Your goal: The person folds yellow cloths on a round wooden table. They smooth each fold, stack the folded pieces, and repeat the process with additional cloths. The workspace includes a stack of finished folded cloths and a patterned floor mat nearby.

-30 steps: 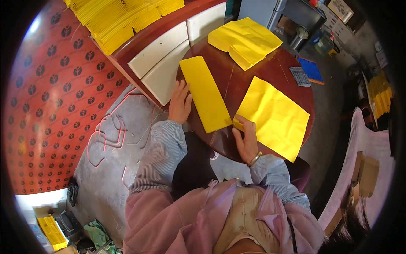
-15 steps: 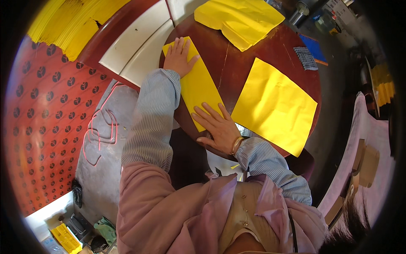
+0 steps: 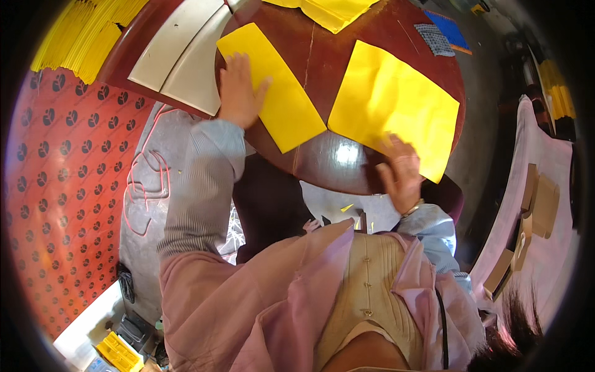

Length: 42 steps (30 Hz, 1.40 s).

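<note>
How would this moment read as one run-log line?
left hand: open over left edge of narrow yellow piece | right hand: over near edge of wide yellow sheet | both yellow items: on dark-red table

Stacked yellow sheets [image 3: 93, 34] and cardboard boxes [image 3: 545, 208] suggest, perhaps, a small workshop.

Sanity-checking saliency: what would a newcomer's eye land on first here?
Probably the bright yellow on the round dark-red table: a narrow strip left of centre, the left hand at its left edge, and a wide sheet to its right, the right hand at its lower edge. Next, likely the red patterned surface with rows of dark motifs at far left, and the yellow stack at upper left.
</note>
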Each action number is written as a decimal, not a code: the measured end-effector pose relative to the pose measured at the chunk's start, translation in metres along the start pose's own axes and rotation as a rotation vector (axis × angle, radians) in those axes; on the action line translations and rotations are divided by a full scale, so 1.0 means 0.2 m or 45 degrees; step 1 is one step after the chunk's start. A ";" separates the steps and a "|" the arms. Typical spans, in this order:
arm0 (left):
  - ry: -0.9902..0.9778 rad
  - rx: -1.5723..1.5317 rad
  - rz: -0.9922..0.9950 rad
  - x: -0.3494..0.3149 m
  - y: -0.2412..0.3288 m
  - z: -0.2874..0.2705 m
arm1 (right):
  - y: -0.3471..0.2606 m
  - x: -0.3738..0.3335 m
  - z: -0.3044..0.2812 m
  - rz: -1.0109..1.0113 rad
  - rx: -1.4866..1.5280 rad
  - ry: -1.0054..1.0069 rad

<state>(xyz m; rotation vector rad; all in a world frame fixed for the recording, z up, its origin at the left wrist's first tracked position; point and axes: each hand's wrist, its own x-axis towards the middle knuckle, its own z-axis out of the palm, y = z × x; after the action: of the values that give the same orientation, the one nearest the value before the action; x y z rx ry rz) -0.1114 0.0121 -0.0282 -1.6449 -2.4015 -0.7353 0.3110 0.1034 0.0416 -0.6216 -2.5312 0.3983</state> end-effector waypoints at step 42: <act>0.527 -1.879 0.929 -0.69 1.23 -1.80 | 0.20 -0.24 -0.15 0.163 0.061 0.335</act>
<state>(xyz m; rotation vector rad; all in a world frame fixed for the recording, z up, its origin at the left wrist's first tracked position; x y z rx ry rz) 0.1097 -0.2021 0.3093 -2.0598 -0.5954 -2.5260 0.3787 0.1187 0.0314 -0.7674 -2.2335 0.3934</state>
